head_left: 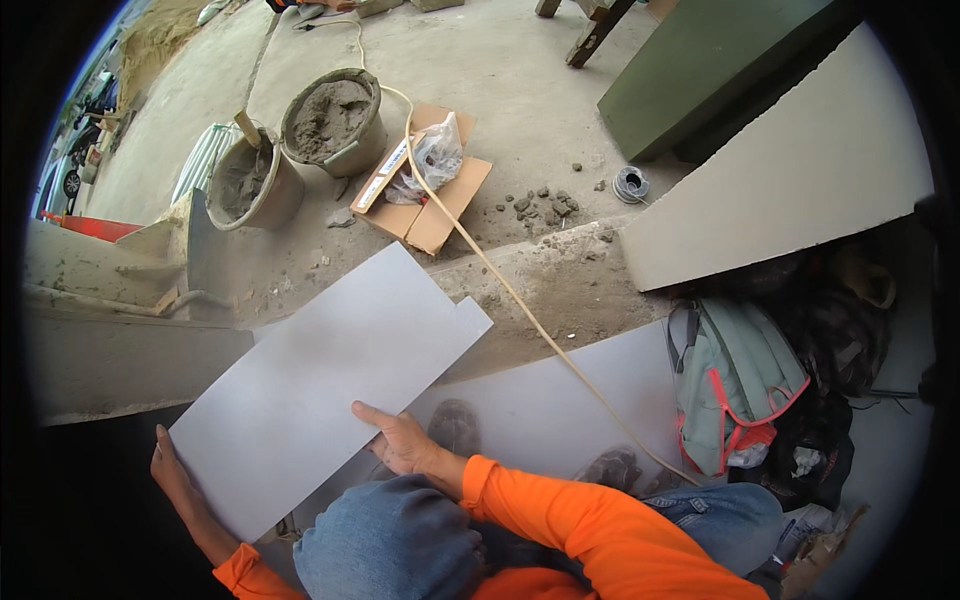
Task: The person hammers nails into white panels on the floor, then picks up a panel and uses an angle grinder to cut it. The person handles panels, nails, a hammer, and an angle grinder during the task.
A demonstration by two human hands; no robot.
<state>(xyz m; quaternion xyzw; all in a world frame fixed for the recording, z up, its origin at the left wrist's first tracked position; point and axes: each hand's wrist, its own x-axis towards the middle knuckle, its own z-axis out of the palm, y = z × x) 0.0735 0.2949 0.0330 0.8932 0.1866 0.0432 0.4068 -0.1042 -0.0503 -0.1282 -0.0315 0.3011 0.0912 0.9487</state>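
A large flat light grey tile (310, 380) lies tilted across my knees, with a step-shaped notch at its far right corner. My left hand (178, 480) holds the tile by its left edge. At its near right edge my right hand (402, 442) grips it, thumb on top and the other fingers partly hidden underneath. Another grey slab (570, 395) lies on the ground below, and my shoes (455, 428) rest on it.
Two buckets of wet mortar, one nearer (262, 205) and one farther (375, 135), stand beyond the tile. Beside them is an open cardboard box (455, 215). A pale cable (520, 310) crosses the ground. A wire spool (630, 185), green cabinet (690, 75) and grey backpack (730, 370) are at right.
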